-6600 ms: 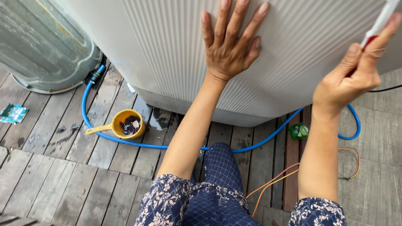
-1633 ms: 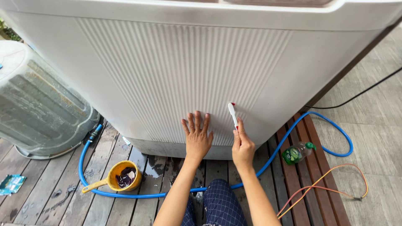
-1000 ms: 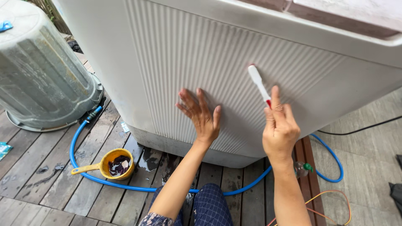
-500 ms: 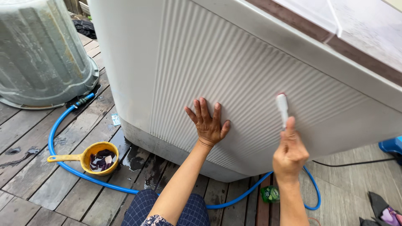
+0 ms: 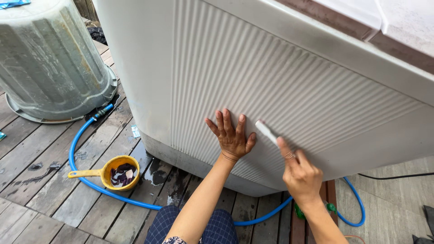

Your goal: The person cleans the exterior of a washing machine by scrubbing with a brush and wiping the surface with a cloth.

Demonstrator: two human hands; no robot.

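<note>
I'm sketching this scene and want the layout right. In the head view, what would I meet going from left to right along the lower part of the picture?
Upturned grey tub → yellow scoop → left hand flat on the ribbed washer panel → white brush → right hand holding it → green bottle → black cable.

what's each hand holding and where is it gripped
The right hand holds a white brush by its lower handle end; the left hand holds nothing, flat on the ribbed panel.
</note>
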